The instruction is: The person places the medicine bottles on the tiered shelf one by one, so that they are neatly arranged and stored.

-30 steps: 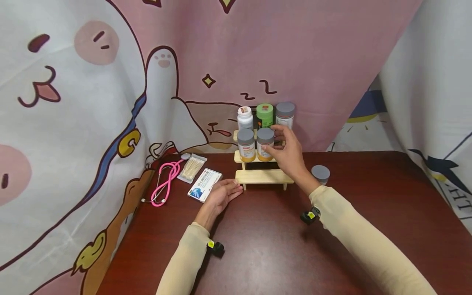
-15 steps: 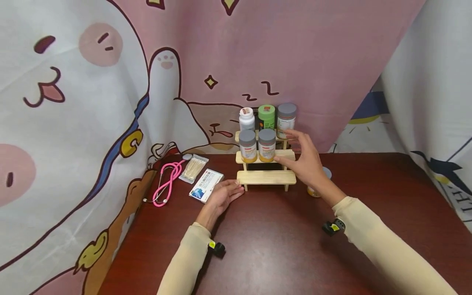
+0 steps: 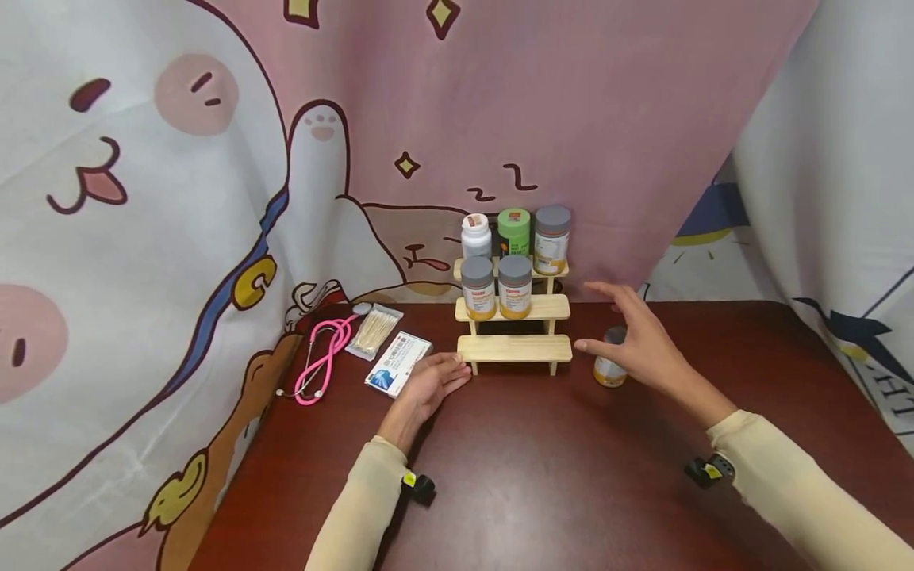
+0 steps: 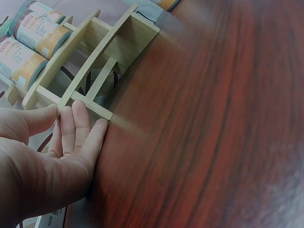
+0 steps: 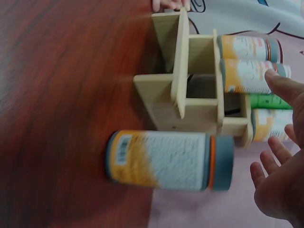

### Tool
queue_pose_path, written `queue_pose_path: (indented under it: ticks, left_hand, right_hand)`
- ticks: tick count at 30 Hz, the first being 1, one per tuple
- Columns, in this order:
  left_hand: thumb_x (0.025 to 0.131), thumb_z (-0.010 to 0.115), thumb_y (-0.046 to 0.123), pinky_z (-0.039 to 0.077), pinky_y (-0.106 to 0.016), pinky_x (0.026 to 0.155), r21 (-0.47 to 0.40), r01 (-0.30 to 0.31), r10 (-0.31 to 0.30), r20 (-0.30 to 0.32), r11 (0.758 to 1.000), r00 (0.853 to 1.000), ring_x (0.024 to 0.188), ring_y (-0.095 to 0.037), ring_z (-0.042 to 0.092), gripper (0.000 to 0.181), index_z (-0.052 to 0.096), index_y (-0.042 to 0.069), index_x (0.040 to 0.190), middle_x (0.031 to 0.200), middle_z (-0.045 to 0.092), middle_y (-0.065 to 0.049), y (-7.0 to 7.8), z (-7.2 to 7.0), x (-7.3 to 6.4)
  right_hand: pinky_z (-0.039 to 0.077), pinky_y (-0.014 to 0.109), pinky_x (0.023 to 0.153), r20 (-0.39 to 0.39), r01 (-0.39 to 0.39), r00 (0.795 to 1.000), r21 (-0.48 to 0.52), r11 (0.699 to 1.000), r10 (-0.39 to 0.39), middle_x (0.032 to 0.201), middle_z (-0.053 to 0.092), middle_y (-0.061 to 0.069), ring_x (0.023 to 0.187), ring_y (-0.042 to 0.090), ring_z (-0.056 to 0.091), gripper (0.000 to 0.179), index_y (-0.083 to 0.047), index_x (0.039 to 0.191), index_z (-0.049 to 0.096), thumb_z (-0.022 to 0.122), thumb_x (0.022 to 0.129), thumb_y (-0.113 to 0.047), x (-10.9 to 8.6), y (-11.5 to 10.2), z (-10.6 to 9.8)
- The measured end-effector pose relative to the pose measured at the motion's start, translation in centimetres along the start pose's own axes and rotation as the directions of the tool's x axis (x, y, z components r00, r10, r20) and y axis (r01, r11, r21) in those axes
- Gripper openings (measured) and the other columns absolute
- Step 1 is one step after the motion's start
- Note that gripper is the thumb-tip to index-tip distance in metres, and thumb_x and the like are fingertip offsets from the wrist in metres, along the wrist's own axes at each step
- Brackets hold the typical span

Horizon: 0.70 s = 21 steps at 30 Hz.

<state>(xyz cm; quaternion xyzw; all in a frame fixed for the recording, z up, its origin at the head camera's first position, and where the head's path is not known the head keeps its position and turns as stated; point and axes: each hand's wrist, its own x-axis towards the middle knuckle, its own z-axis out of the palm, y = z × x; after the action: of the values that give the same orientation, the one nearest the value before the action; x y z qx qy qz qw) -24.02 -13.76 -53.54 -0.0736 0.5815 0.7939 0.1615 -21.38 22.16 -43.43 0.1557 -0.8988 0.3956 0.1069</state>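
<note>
A three-tier wooden display stand (image 3: 514,347) stands on the table. My left hand (image 3: 431,383) holds the left end of its lowest step, thumb on one side and fingers on the other, as the left wrist view shows. Two grey-lidded supplement bottles (image 3: 515,287) sit on the middle step, whose right end is bare. On the top step are a white bottle (image 3: 476,235), a green-capped bottle (image 3: 514,231) and another grey-lidded bottle (image 3: 552,240). To the right, a grey-lidded bottle (image 5: 166,159) stands on the table. Beside it my right hand (image 3: 646,349) is spread, holding nothing.
Left of the stand lie a medicine box (image 3: 397,365), a bag of cotton swabs (image 3: 374,331) and a pink stethoscope (image 3: 321,361). A cartoon-printed cloth (image 3: 607,119) hangs behind the table (image 3: 528,476).
My right hand has let go of the right bottle on the middle step and moved right, toward the bottle on the table. The left hand has stayed at the stand.
</note>
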Motion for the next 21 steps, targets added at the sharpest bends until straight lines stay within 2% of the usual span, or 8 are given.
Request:
queue_pose_path:
  ticks: [4, 5, 8, 13, 17, 21]
  left_hand:
    - [0.107, 0.057, 0.004, 0.064, -0.036, 0.103, -0.004, -0.005, 0.005, 0.0, 1.0, 1.0, 0.092, -0.014, 0.074, 0.008, 0.062, 0.004, 0.112, 0.098, 0.071, -0.004, 0.0, 0.0, -0.1]
    - [0.107, 0.058, 0.004, 0.064, -0.036, 0.102, -0.004, -0.004, 0.004, -0.001, 1.0, 1.0, 0.092, -0.014, 0.074, 0.007, 0.063, 0.004, 0.112, 0.098, 0.071, -0.004, 0.0, 0.0, -0.1]
    - [0.106, 0.058, 0.004, 0.064, -0.037, 0.103, 0.0, -0.007, 0.007, -0.002, 1.0, 1.0, 0.093, -0.015, 0.074, 0.008, 0.062, 0.004, 0.113, 0.099, 0.071, -0.005, 0.0, -0.1, -0.1]
    - [0.107, 0.057, 0.004, 0.062, -0.04, 0.106, 0.002, 0.003, -0.003, 0.004, 1.0, 1.0, 0.093, -0.015, 0.073, 0.012, 0.061, 0.001, 0.117, 0.098, 0.07, -0.004, 0.0, -0.2, 0.1]
    - [0.106, 0.057, 0.005, 0.062, -0.042, 0.107, 0.005, 0.004, -0.004, 0.007, 1.0, 1.0, 0.092, -0.015, 0.073, 0.012, 0.061, 0.0, 0.117, 0.096, 0.07, -0.004, 0.1, -0.3, 0.1]
    - [0.107, 0.058, 0.006, 0.061, -0.043, 0.109, 0.01, 0.005, -0.005, 0.013, 1.0, 1.0, 0.093, -0.015, 0.074, 0.012, 0.061, 0.002, 0.117, 0.098, 0.071, -0.005, 0.0, -0.4, 0.0]
  right_hand:
    - [0.042, 0.062, 0.115, 0.019, -0.009, 1.0, 0.023, 1.0, 0.009, 0.157, 0.048, 0.01, 0.144, 0.035, 0.043, 0.091, -0.027, 0.158, 0.043, 0.093, 0.083, -0.03, -1.0, 1.4, -0.5]
    - [0.043, 0.058, 0.113, 0.02, -0.01, 1.0, 0.029, 1.0, 0.009, 0.157, 0.048, 0.01, 0.144, 0.034, 0.043, 0.091, -0.027, 0.159, 0.043, 0.093, 0.083, -0.029, -1.3, 1.8, -0.6]
    - [0.045, 0.039, 0.105, 0.024, -0.005, 1.0, 0.033, 0.999, 0.004, 0.155, 0.051, 0.009, 0.139, 0.025, 0.045, 0.092, -0.026, 0.159, 0.042, 0.093, 0.083, -0.026, -2.0, 2.9, -0.8]
    - [0.043, 0.012, 0.092, 0.038, 0.002, 0.999, 0.099, 0.995, -0.006, 0.152, 0.055, 0.013, 0.129, -0.002, 0.047, 0.088, -0.023, 0.16, 0.041, 0.09, 0.086, -0.018, -2.6, 4.4, -0.9]
    - [0.042, 0.006, 0.092, 0.064, -0.021, 0.998, 0.177, 0.984, 0.01, 0.151, 0.056, 0.016, 0.128, -0.008, 0.048, 0.084, -0.021, 0.159, 0.042, 0.087, 0.089, -0.014, -2.8, 5.1, -0.8]
    - [0.039, 0.004, 0.092, 0.094, -0.071, 0.994, 0.189, 0.979, 0.054, 0.152, 0.056, 0.014, 0.127, -0.008, 0.047, 0.081, -0.024, 0.16, 0.042, 0.085, 0.091, -0.019, -3.1, 5.7, -0.6]
